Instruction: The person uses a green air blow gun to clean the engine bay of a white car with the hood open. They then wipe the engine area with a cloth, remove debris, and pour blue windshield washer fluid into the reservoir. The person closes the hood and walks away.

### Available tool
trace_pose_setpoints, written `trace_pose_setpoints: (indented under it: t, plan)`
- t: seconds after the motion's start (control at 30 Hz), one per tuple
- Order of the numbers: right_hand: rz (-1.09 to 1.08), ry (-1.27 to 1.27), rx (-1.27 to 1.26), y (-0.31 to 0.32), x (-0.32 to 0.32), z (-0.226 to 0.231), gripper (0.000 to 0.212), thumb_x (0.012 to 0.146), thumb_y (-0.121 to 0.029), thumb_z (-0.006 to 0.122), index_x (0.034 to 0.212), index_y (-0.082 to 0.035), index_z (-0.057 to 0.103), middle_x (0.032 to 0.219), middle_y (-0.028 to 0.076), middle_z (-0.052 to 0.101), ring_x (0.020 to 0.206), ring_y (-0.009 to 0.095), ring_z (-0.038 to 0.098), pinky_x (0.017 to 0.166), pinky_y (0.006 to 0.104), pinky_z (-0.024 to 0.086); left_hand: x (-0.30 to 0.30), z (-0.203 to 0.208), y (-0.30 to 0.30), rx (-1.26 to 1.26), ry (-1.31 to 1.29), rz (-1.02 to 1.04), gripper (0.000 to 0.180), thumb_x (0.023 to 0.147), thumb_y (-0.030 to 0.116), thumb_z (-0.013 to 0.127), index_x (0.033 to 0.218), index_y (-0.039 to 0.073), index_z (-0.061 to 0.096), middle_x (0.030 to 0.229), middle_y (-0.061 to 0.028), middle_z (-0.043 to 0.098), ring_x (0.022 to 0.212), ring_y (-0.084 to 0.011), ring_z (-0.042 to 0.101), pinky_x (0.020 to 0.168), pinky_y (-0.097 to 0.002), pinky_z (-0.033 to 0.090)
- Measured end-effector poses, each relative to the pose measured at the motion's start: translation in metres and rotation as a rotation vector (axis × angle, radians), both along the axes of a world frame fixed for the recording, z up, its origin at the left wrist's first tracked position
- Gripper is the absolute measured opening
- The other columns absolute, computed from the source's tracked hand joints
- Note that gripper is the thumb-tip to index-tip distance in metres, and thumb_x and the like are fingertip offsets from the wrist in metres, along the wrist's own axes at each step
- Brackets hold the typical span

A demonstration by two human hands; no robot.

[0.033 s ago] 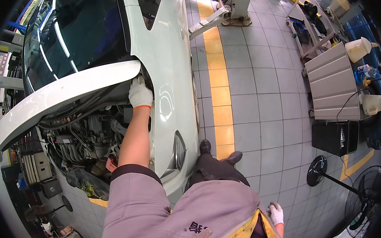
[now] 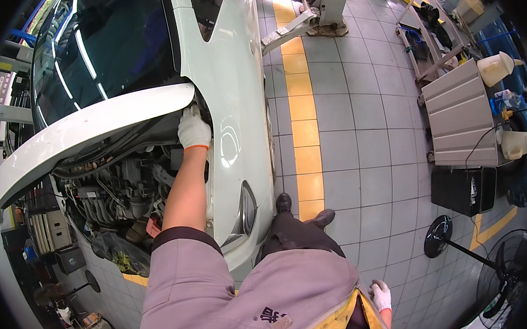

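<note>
My left hand point(image 2: 194, 128), in a white knit glove with an orange cuff, reaches to the rear corner of the raised white hood point(image 2: 105, 115), next to the fender point(image 2: 227, 130). Its fingers are pressed together; their tips go out of sight beside the hood's edge, and what they grip is hidden. Below the hood lies the exposed engine point(image 2: 123, 191) of the white car. My right hand point(image 2: 381, 295), gloved the same way, hangs at my side away from the car. The fingers there are loosely bent and slightly apart, with nothing seen in them.
A lift post point(image 2: 332, 4) with its arm stands beside the car. On the right are a grey cabinet point(image 2: 459, 115) with plastic jugs, a wheeled cart point(image 2: 429, 34) and a black pedestal fan point(image 2: 504, 269). A yellow line point(image 2: 305, 133) crosses the grey tiled floor.
</note>
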State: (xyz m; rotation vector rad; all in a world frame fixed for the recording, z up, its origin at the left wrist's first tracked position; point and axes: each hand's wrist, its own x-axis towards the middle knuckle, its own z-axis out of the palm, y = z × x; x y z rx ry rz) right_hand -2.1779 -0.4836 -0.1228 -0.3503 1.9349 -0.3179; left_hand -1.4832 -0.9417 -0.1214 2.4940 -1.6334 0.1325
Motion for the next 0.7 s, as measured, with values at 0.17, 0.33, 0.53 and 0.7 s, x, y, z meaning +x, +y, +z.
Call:
trace_pose_setpoints:
  t: [0.17,0.33,0.53,0.7]
  plan:
    - [0.004,0.006,0.017,-0.005,0.003,-0.003,0.042,0.099,-0.016,0.06,0.136,0.004,0.063,0.096,0.009,0.07,0.077,0.013,0.065,0.064,0.0281,0.055,0.008,-0.001,-0.005,0.023,0.061,0.027,0.04,0.092,0.011,0.057,0.129,0.003,0.068,0.12,-0.0223,0.069,0.108,-0.0439,0.068,0.093,-0.0516,0.057]
    - [-0.042,0.025,-0.038,-0.011,0.002,-0.004,0.043,0.099,-0.017,0.061,0.136,0.004,0.063,0.094,0.008,0.069,0.078,0.014,0.065,0.064,0.0281,0.055,0.017,0.009,-0.011,0.049,0.106,-0.016,0.04,0.089,0.01,0.056,0.126,0.003,0.07,0.118,-0.0256,0.071,0.108,-0.045,0.069,0.095,-0.0511,0.056]
    - [-0.009,0.047,-0.02,-0.017,0.002,0.001,0.044,0.099,-0.019,0.063,0.137,0.003,0.063,0.103,0.009,0.07,0.08,0.014,0.065,0.067,0.0287,0.055,0.016,0.025,-0.004,-0.07,0.188,0.077,0.04,0.086,0.012,0.058,0.122,0.003,0.074,0.118,-0.0271,0.073,0.11,-0.0447,0.069,0.098,-0.0495,0.055]
    - [0.045,0.043,0.014,-0.026,0.003,0.0,0.044,0.099,-0.02,0.064,0.137,0.002,0.064,0.104,0.009,0.07,0.08,0.015,0.066,0.068,0.0298,0.056,0.023,0.043,0.002,-0.314,0.769,0.322,0.03,0.083,0.007,0.072,0.11,-0.006,0.072,0.106,-0.0217,0.077,0.094,-0.0374,0.074,0.091,-0.0437,0.057]
